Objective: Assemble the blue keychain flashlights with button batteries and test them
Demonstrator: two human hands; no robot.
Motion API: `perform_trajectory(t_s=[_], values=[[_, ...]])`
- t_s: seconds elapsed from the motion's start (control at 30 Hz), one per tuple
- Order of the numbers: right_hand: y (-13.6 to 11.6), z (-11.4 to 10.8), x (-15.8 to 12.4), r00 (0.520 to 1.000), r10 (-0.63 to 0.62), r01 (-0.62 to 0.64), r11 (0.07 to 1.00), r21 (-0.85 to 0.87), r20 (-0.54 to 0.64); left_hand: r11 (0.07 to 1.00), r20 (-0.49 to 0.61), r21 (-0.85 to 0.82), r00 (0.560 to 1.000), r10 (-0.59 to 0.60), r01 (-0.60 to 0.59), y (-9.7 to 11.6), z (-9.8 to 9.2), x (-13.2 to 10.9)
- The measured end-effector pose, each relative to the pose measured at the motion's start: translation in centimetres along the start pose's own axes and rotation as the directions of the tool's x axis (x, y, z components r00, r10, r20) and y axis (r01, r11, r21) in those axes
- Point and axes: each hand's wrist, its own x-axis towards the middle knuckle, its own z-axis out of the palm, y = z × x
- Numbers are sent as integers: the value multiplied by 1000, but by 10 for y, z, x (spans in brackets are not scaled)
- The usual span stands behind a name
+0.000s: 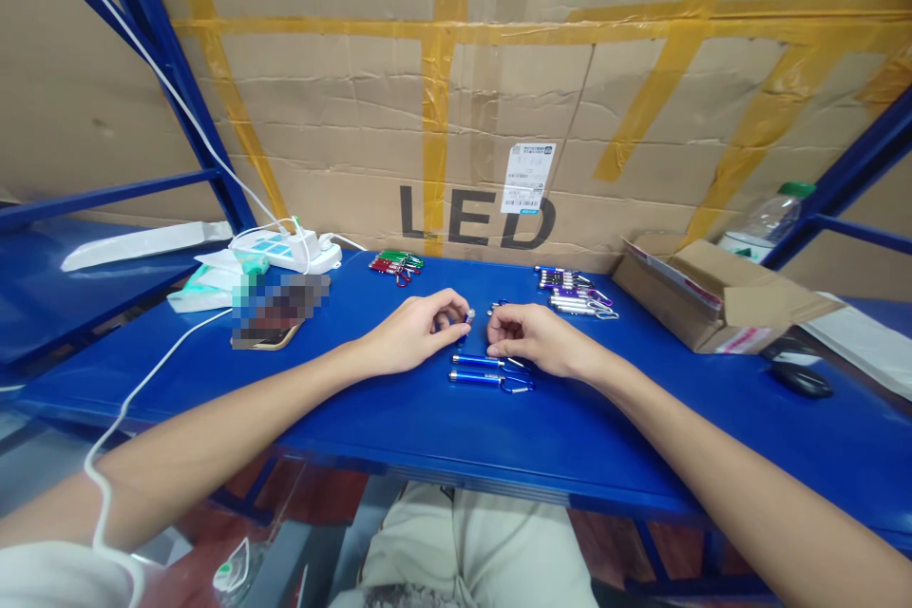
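Observation:
My left hand [420,331] pinches a small blue flashlight [467,321] by its body, with the silver end pointing up. Just to its right, my right hand [531,337] has its fingers curled together. A small blue and silver piece [497,306] shows at those fingertips, mostly hidden, so I cannot tell what it is. Below the hands, two blue keychain flashlights lie side by side: an upper flashlight [479,360] and a lower flashlight [476,379]. The lower one has a blue carabiner clip [517,385] at its right end; my right hand overlaps the upper one's clip area.
Red and green keychain flashlights [394,264] lie at the back; black, purple and silver ones [574,290] lie back right. A phone [277,313], power strip [292,250] and white cable are left. An open cardboard box [712,294], bottle [769,218] and mouse [802,380] are right.

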Motion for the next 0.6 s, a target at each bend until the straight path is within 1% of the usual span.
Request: perform_trajectory(t_s=[0.3, 0.5, 0.53, 0.6], values=[[1, 4, 2, 1000, 18, -18, 999, -31, -14, 1000, 1, -10, 1000, 2, -2, 0, 0, 0], [0, 6, 2, 1000, -3, 1, 998, -69, -24, 1000, 3, -12, 1000, 7, -7, -1, 0, 0], [0, 6, 1, 999, -8, 5, 997, -79, -33, 1000, 1, -12, 1000, 8, -8, -1, 0, 0], [-1, 7, 0, 995, -33, 21, 991, -130, -89, 1000, 2, -13, 1000, 8, -8, 0, 0, -1]])
